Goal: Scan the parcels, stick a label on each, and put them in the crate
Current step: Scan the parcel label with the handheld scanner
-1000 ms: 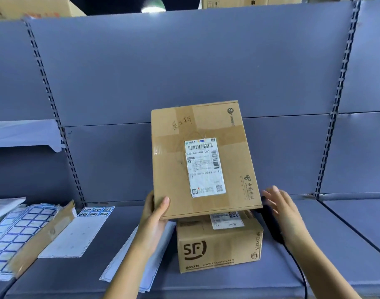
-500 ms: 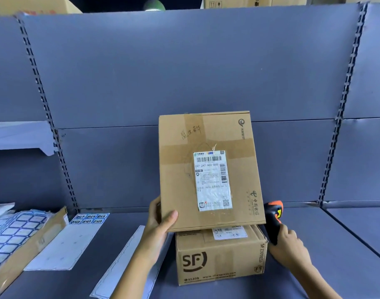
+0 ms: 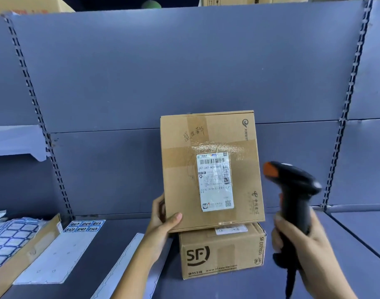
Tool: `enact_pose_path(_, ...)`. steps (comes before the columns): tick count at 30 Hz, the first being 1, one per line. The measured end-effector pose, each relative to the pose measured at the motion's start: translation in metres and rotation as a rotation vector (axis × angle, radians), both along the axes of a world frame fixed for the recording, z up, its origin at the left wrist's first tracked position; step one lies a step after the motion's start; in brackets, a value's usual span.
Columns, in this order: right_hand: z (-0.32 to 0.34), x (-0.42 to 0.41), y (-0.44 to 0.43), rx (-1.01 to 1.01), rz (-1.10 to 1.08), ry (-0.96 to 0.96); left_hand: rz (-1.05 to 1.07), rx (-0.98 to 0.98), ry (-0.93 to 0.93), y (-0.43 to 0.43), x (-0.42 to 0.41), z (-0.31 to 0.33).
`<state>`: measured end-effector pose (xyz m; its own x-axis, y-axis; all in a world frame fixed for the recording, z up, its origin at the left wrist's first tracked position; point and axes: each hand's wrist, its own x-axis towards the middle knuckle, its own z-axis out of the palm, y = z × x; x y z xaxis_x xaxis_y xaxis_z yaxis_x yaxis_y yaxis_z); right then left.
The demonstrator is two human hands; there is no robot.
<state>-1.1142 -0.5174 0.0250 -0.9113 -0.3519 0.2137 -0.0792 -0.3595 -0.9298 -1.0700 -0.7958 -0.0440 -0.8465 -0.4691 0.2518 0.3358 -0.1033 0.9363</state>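
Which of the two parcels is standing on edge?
The labelled parcel that the left hand holds upright; the SF box lies flat under it.

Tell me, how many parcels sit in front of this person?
2. The tall parcel stands upright on the SF parcel, steadied by the left hand. The SF parcel lies on the grey shelf. Cartons above the back panel are partly cut off.
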Motion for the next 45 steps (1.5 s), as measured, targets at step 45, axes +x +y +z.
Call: enact_pose_path(45, -0.109, -0.126, 0.01, 1.421, -0.315, 0.272, 0.006, 0.186, 0.094, 0.011, 0.008, 0.022)
